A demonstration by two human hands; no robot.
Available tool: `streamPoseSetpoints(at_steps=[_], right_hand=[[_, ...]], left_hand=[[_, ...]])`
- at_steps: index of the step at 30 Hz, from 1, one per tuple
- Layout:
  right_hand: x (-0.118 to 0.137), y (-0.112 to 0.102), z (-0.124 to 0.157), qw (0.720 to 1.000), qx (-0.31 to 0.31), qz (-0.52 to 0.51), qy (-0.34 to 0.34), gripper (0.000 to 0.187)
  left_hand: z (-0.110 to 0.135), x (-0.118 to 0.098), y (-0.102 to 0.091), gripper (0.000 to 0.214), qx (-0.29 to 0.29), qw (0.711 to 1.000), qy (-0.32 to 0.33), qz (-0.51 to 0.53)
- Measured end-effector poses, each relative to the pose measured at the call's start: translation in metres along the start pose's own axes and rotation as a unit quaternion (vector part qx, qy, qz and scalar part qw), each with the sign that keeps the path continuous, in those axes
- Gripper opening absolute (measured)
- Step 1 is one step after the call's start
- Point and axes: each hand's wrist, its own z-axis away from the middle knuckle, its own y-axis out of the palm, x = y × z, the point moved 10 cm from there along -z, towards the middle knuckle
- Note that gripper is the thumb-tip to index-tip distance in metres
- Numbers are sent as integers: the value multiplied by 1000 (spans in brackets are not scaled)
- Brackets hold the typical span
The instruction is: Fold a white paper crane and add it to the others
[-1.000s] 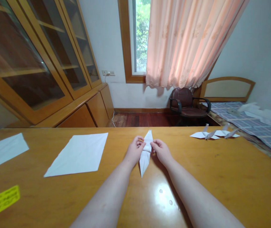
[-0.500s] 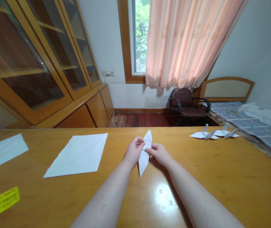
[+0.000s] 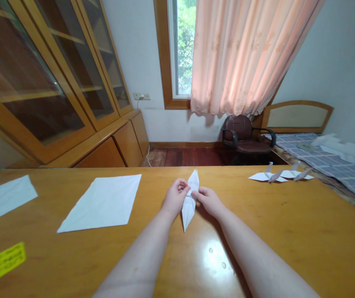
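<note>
Two bare hands meet over the middle of the wooden table [image 3: 289, 231], and between them is one folded paper piece [image 3: 188, 213], a long, narrow white diamond with a sharp point at each end. The left hand [image 3: 175, 198] pinches it from the left and the right hand [image 3: 208, 200] from the right. On both hands the thumb and fingertips are pressed together on the paper at its waist, with no gap showing. One tip of the piece points away toward the far edge of the table, and the other points back toward the person. I cannot tell whether that near tip rests on the wood or hangs just above it.

Two flat white sheets lie to the left, well apart from the hands: one sheet [image 3: 102, 201] nearer the centre and a second sheet [image 3: 5, 198] out by the left edge. One yellow label [image 3: 1, 265] sits at the near left corner. Off to the right, near the far edge, is a small cluster of finished paper figures [image 3: 279, 175] with raised points. It looks like two, though they overlap and I cannot count them for certain.

Beyond the table are one dark armchair [image 3: 245, 138], one bed [image 3: 320, 157] with a checked cover, one peach curtain [image 3: 242, 54] and one glass-fronted cabinet [image 3: 40, 82].
</note>
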Motion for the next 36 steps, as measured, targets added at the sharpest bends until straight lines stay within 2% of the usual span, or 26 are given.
streamPoseSetpoints(at_steps=[14, 22, 31, 36], right_hand=[[-3, -1, 0, 1000, -5, -4, 10, 33], [-4, 0, -1, 1000, -3, -9, 14, 29], [-6, 2, 0, 999, 5, -37, 25, 25], [-7, 2, -1, 1000, 7, -18, 20, 26]], left_hand=[[2, -5, 3, 13, 11, 1000, 10, -26], [3, 3, 8, 42, 47, 999, -16, -20], [3, 2, 5, 38, 38, 999, 4, -32], [2, -1, 0, 40, 19, 998, 0, -55]])
